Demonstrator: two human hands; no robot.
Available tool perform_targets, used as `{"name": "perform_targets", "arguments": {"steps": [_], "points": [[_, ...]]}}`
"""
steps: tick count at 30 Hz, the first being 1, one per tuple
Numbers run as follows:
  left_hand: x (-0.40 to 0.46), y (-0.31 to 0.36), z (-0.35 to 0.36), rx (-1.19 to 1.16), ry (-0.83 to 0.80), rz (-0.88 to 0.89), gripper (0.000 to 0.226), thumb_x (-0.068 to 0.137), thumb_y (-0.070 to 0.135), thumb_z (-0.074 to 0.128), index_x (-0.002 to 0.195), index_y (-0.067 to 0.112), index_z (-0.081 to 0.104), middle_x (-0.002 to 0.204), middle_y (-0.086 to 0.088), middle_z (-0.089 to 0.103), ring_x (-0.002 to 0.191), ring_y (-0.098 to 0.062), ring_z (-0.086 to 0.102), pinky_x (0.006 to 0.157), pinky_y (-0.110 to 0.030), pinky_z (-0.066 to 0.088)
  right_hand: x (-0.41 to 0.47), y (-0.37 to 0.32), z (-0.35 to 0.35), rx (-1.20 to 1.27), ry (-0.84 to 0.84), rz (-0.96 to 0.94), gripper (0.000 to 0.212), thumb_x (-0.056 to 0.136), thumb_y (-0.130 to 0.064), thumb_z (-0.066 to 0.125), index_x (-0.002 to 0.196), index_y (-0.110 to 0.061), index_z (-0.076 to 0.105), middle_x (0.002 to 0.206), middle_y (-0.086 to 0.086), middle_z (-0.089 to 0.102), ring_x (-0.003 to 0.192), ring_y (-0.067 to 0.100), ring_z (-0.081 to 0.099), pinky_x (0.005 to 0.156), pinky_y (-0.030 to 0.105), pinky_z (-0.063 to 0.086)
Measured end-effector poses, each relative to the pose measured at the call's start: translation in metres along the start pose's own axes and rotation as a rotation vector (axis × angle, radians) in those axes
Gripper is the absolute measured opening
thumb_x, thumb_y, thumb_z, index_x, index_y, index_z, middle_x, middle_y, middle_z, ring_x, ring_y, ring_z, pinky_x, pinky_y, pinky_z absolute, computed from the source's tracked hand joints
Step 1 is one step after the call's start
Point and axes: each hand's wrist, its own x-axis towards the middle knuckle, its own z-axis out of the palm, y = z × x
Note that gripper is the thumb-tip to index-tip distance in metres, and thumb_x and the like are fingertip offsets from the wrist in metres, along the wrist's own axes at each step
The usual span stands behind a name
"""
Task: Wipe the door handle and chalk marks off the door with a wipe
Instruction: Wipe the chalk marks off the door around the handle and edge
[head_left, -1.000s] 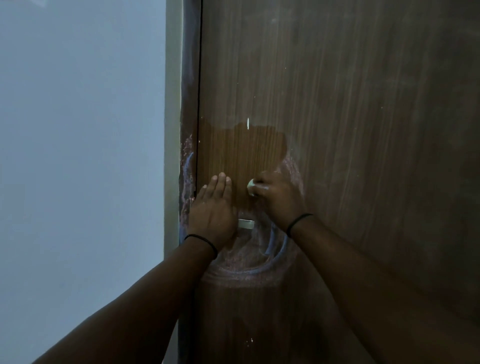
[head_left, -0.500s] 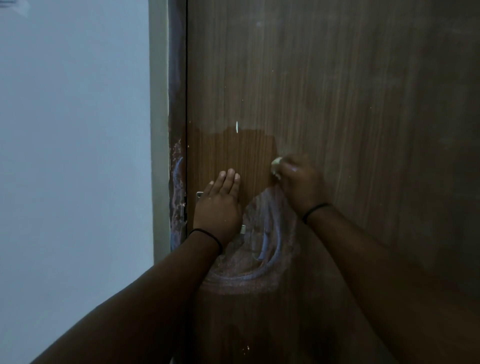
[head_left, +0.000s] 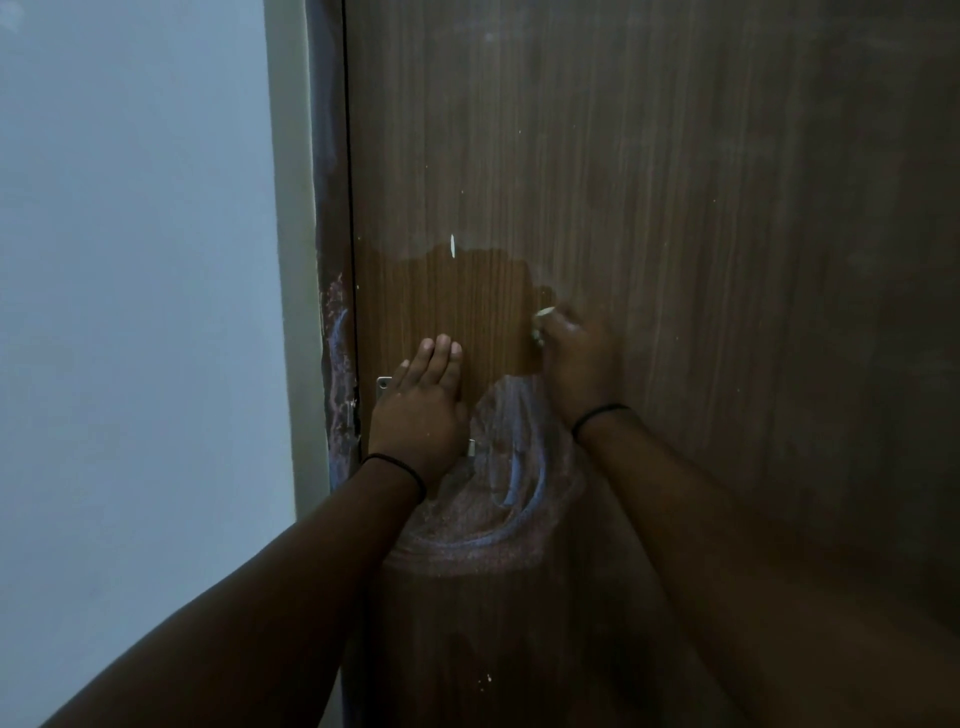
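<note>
A brown wooden door (head_left: 675, 208) fills the view. My left hand (head_left: 421, 410) lies flat on it, fingers together, covering most of the metal door handle (head_left: 471, 448); the handle's plate corner (head_left: 383, 383) shows at the left. My right hand (head_left: 579, 358) is shut on a small white wipe (head_left: 543, 314), pressed against the door at the right edge of a darker, cleaned patch (head_left: 447, 306). Swirled white and bluish chalk marks (head_left: 498, 499) sit below and between my hands.
The dark door frame (head_left: 332, 260) at the left carries chalk smears (head_left: 337, 364) beside the handle. A pale wall (head_left: 130, 312) lies left of the frame. A small white fleck (head_left: 452, 244) marks the door above the cleaned patch.
My right hand has carried the wipe up and to the right, from beside my left hand's fingertips to the right edge of the cleaned patch. My left hand has stayed on the handle.
</note>
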Motion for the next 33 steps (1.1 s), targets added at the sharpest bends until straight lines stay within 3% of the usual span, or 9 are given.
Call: {"name": "perform_targets", "arguments": {"steps": [4, 11, 15, 19, 22, 24, 27, 30, 33], "points": [[0.000, -0.005, -0.002, 0.009, -0.006, 0.016, 0.063, 0.097, 0.029, 0.036, 0.154, 0.017, 0.013, 0.162, -0.003, 0.011, 0.150, -0.018, 0.005, 0.120, -0.035, 0.008, -0.037, -0.003, 0.024, -0.021, -0.235, -0.269, 0.018, 0.094, -0.019, 0.053, 0.101, -0.010, 0.067, 0.106, 0.011, 0.061, 0.103, 0.025, 0.053, 0.094, 0.048, 0.041], [-0.001, -0.005, 0.000, -0.003, -0.004, 0.022, 0.063, 0.097, 0.027, 0.038, 0.154, 0.016, 0.014, 0.162, -0.002, 0.012, 0.150, -0.018, 0.005, 0.119, -0.035, 0.007, -0.018, 0.007, 0.018, 0.059, 0.074, -0.016, 0.009, 0.090, -0.021, 0.057, 0.081, -0.023, 0.060, 0.089, -0.002, 0.056, 0.086, 0.015, 0.053, 0.078, 0.037, 0.049], [-0.001, -0.006, 0.000, -0.004, 0.000, 0.012, 0.062, 0.097, 0.028, 0.036, 0.154, 0.017, 0.013, 0.162, -0.002, 0.011, 0.150, -0.017, 0.004, 0.119, -0.034, 0.006, -0.057, -0.012, 0.038, -0.015, -0.166, -0.361, 0.020, 0.090, -0.026, 0.053, 0.088, -0.014, 0.068, 0.091, 0.007, 0.061, 0.087, 0.025, 0.056, 0.072, 0.039, 0.050], [-0.002, -0.005, 0.001, -0.010, -0.008, 0.015, 0.063, 0.097, 0.026, 0.038, 0.154, 0.016, 0.014, 0.162, -0.003, 0.012, 0.150, -0.018, 0.006, 0.120, -0.036, 0.008, -0.055, 0.027, 0.016, -0.057, -0.055, -0.156, 0.012, 0.093, -0.020, 0.060, 0.091, -0.010, 0.066, 0.095, 0.004, 0.059, 0.089, 0.009, 0.053, 0.081, 0.035, 0.049], [-0.004, -0.004, 0.004, -0.023, -0.001, 0.009, 0.063, 0.097, 0.026, 0.038, 0.154, 0.015, 0.014, 0.162, -0.004, 0.011, 0.150, -0.019, 0.005, 0.121, -0.037, 0.009, -0.032, 0.022, 0.011, -0.003, -0.002, -0.004, 0.013, 0.091, -0.010, 0.059, 0.098, -0.007, 0.070, 0.102, 0.013, 0.062, 0.096, 0.025, 0.057, 0.082, 0.034, 0.049], [-0.004, -0.002, 0.005, -0.030, 0.004, 0.005, 0.063, 0.098, 0.027, 0.037, 0.154, 0.015, 0.013, 0.162, -0.004, 0.011, 0.150, -0.019, 0.005, 0.120, -0.036, 0.008, -0.032, 0.001, 0.019, 0.004, -0.135, 0.028, 0.024, 0.092, -0.009, 0.054, 0.111, -0.009, 0.067, 0.114, 0.017, 0.061, 0.105, 0.033, 0.055, 0.088, 0.037, 0.044], [-0.005, -0.002, 0.003, -0.013, 0.016, 0.001, 0.062, 0.097, 0.027, 0.037, 0.154, 0.015, 0.015, 0.162, -0.003, 0.012, 0.150, -0.018, 0.006, 0.120, -0.034, 0.007, -0.051, -0.004, 0.023, 0.102, -0.305, -0.105, 0.018, 0.092, -0.010, 0.058, 0.105, -0.002, 0.068, 0.109, 0.018, 0.062, 0.105, 0.029, 0.054, 0.091, 0.040, 0.045], [-0.006, -0.005, 0.002, -0.002, -0.008, 0.016, 0.062, 0.097, 0.026, 0.038, 0.154, 0.015, 0.016, 0.162, -0.003, 0.014, 0.150, -0.018, 0.007, 0.120, -0.035, 0.007, -0.050, 0.024, -0.001, 0.062, -0.149, -0.081, 0.011, 0.090, -0.008, 0.062, 0.094, -0.002, 0.070, 0.097, 0.015, 0.064, 0.095, 0.025, 0.057, 0.085, 0.026, 0.046], [-0.006, -0.001, 0.006, -0.012, -0.020, 0.003, 0.063, 0.097, 0.026, 0.038, 0.154, 0.015, 0.015, 0.162, -0.004, 0.013, 0.150, -0.019, 0.006, 0.120, -0.036, 0.009, -0.025, 0.031, -0.004, -0.025, 0.031, -0.069, 0.007, 0.087, -0.006, 0.063, 0.086, -0.006, 0.070, 0.087, 0.012, 0.063, 0.084, 0.027, 0.059, 0.074, 0.035, 0.051]]}}
